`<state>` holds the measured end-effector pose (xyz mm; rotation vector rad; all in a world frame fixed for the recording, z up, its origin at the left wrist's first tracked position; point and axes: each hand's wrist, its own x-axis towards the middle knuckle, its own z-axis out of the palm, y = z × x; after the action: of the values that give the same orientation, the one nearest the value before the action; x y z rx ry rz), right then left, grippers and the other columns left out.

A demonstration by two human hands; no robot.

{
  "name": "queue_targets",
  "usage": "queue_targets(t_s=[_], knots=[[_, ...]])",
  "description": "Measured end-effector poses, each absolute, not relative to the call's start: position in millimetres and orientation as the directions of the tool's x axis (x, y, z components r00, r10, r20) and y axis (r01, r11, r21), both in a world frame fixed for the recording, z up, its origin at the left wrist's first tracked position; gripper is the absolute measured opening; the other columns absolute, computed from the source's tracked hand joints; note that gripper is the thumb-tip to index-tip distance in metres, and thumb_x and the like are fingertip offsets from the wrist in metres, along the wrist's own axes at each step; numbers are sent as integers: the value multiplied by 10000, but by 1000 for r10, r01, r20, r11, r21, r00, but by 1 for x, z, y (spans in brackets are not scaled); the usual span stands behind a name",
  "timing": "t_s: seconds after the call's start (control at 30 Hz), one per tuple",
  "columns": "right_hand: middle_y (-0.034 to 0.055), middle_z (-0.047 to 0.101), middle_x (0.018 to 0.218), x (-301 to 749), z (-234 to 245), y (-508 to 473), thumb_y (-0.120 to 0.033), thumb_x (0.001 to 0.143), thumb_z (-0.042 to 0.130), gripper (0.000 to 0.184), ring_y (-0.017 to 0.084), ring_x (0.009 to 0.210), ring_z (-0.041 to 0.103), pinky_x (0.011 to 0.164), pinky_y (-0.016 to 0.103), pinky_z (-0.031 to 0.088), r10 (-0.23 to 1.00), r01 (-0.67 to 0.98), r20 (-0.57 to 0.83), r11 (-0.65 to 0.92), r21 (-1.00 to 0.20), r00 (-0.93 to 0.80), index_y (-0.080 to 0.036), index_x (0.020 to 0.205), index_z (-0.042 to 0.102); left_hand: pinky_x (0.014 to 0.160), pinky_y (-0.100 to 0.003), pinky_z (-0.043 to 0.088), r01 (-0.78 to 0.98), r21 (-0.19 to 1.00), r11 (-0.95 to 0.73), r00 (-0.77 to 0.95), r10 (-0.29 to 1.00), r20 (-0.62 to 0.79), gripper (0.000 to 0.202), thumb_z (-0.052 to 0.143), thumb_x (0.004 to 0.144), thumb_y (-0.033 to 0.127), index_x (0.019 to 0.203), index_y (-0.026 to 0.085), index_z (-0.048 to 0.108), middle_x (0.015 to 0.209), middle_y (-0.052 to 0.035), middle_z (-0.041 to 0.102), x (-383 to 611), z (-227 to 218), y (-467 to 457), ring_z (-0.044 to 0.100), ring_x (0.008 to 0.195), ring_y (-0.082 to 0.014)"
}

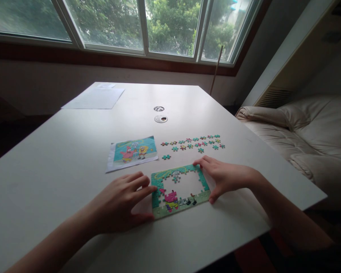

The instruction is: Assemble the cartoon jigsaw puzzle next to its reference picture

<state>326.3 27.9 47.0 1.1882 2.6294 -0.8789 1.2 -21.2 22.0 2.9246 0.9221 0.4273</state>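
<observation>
A partly assembled jigsaw puzzle (pixel 181 205) lies flat on the white table, with its border joined and a gap in the middle. Pink and green cartoon pieces fill its lower left. My left hand (pixel 122 201) holds the left side, thumb at the lower corner and index finger on the edge. On the right side, my right hand (pixel 223 176) spans the puzzle between fingertips at the top corner and thumb near the bottom corner. Behind it, loose jigsaw pieces (pixel 198 145) lie in rough rows. A printed reference picture (pixel 135 151) with cartoon figures rests behind my left hand.
White paper sheets (pixel 93 98) lie at the table's far left. Two round discs (pixel 160 119) sit in the middle of the white table (pixel 59 155). A pale sofa (pixel 309 132) stands to the right, and windows (pixel 110 22) line the far wall.
</observation>
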Motion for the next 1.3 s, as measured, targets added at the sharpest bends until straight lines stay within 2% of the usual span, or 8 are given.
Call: queue_targets(t_s=[0.37, 0.63, 0.77, 0.83, 0.9, 1.0, 1.13, 1.3], knots=[[175, 362, 1356, 324, 49, 29, -489, 523, 803, 1047, 331, 1280, 336, 1061, 391, 326, 664, 741, -344, 524, -419, -664, -107, 1375, 329, 654, -329, 481, 558, 113, -822, 782, 566, 261, 380, 620, 802, 412, 1116, 198, 601, 884, -85, 611, 1, 21, -20, 573, 803, -223], [165, 397, 1318, 325, 47, 29, -457, 489, 821, 1035, 339, 1260, 361, 1040, 403, 349, 679, 728, -309, 500, -469, -666, -125, 1356, 364, 663, -339, 484, 566, 94, -819, 778, 568, 268, 371, 593, 823, 414, 1118, 190, 595, 891, -93, 618, 2, 20, -20, 573, 807, -227], [151, 403, 1314, 328, 51, 32, -499, 511, 804, 1024, 322, 1248, 376, 1030, 389, 356, 659, 710, -308, 512, -484, -686, -144, 1364, 362, 657, -350, 486, 565, 94, -820, 778, 567, 271, 375, 589, 825, 415, 1120, 183, 594, 892, -97, 617, 2, 19, -21, 577, 811, -236], [131, 424, 1293, 332, 52, 39, -533, 585, 759, 923, 289, 1204, 422, 997, 368, 386, 660, 692, -278, 520, -500, -698, -170, 1349, 389, 659, -350, 487, 565, 95, -820, 777, 567, 274, 379, 602, 818, 411, 1122, 184, 594, 895, -96, 618, 1, 19, -20, 579, 810, -235], [104, 484, 1214, 339, 50, 51, -522, 717, 667, 678, 248, 1114, 486, 943, 355, 420, 722, 700, -186, 522, -487, -667, -199, 1280, 469, 666, -345, 488, 564, 93, -820, 776, 566, 280, 380, 614, 810, 403, 1121, 186, 596, 898, -94, 620, 1, 19, -20, 582, 812, -231], [89, 554, 1059, 350, 40, 71, -392, 853, 545, 336, 215, 971, 552, 886, 351, 436, 845, 772, 18, 497, -397, -534, -194, 1120, 590, 661, -345, 487, 556, 81, -827, 781, 554, 288, 373, 614, 810, 401, 1112, 183, 596, 892, -93, 619, 0, 19, -20, 585, 807, -233], [89, 577, 987, 361, 25, 91, -271, 864, 523, 287, 199, 888, 585, 865, 325, 436, 902, 852, 151, 431, -296, -404, -178, 1114, 629, 654, -362, 487, 550, 58, -833, 791, 542, 282, 373, 592, 826, 407, 1117, 173, 583, 898, -102, 617, -1, 18, -20, 584, 809, -245], [75, 598, 928, 360, 17, 95, -293, 863, 520, 293, 190, 848, 591, 817, 297, 436, 931, 896, 158, 361, -258, -330, -190, 1096, 664, 662, -362, 489, 545, 65, -836, 791, 538, 291, 368, 601, 822, 390, 1116, 170, 587, 901, -99, 618, 0, 17, -20, 589, 817, -244]])
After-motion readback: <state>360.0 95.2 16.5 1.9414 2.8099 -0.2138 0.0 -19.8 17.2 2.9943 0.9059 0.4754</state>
